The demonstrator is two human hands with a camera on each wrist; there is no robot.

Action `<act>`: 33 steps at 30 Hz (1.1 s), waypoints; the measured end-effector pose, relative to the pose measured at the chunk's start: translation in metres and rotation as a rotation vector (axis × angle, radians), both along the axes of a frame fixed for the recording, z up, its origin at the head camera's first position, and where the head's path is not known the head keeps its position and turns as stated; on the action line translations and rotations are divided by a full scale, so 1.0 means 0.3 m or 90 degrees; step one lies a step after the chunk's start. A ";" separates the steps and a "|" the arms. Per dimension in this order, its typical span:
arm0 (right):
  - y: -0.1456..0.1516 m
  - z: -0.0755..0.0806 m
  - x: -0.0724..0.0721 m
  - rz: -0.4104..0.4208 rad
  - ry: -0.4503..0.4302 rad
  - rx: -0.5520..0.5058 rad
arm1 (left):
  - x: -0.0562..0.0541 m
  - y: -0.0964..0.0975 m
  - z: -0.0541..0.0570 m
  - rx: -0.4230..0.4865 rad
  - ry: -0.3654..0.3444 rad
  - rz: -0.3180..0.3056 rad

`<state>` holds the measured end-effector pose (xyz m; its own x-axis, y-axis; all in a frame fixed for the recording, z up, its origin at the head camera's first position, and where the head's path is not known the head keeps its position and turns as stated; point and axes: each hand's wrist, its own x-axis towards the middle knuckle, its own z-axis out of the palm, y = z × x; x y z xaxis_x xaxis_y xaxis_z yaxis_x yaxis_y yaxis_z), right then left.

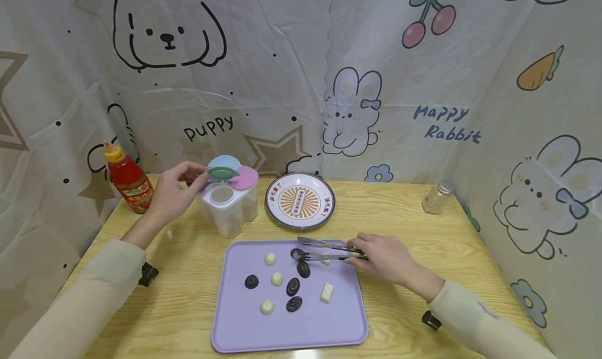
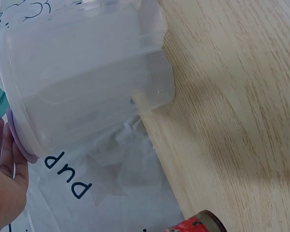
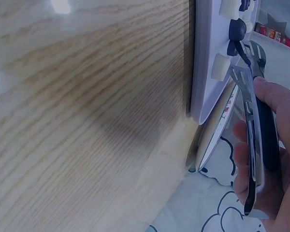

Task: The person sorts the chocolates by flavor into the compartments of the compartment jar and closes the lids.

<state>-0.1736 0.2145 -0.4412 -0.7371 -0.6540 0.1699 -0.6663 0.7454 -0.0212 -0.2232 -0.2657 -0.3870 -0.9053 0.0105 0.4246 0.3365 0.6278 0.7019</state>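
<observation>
At the back left, my left hand (image 1: 175, 193) pinches the edge of a green lid (image 1: 223, 174) raised over a round opening of a clear seasoning box (image 1: 229, 219). The box's blue lid (image 1: 224, 162) and pink lid (image 1: 242, 178) lie beside it; a purple lid (image 2: 20, 137) is next to my fingers. My right hand (image 1: 383, 258) grips metal tongs (image 3: 253, 108), their arms spread above a lilac tray (image 1: 235, 327). Dark chocolates (image 1: 293, 286) and white chocolates (image 1: 326, 292) are scattered on that tray. One tong tip overlaps a dark piece near the tray's far side.
A patterned plate (image 1: 300, 200) stands behind the tray, right of the box. Far left is a red sauce bottle (image 1: 130, 180) with a yellow cap. A small glass shaker (image 1: 438, 196) stands at the back right. Printed cloth (image 1: 282, 87) encloses the wooden table (image 1: 404, 317).
</observation>
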 end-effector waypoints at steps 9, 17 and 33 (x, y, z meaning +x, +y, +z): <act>-0.012 -0.007 -0.014 0.017 -0.026 -0.010 | -0.002 0.001 -0.003 -0.003 -0.009 0.002; -0.010 -0.015 -0.018 0.027 -0.044 -0.022 | -0.003 0.001 -0.004 0.001 -0.009 -0.002; -0.011 -0.003 -0.026 0.050 -0.017 -0.047 | 0.002 0.003 0.002 -0.003 -0.003 -0.001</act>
<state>-0.1815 0.2110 -0.4422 -0.6889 -0.6963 0.2014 -0.7211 0.6867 -0.0923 -0.2227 -0.2649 -0.3864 -0.9072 0.0139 0.4204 0.3344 0.6301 0.7009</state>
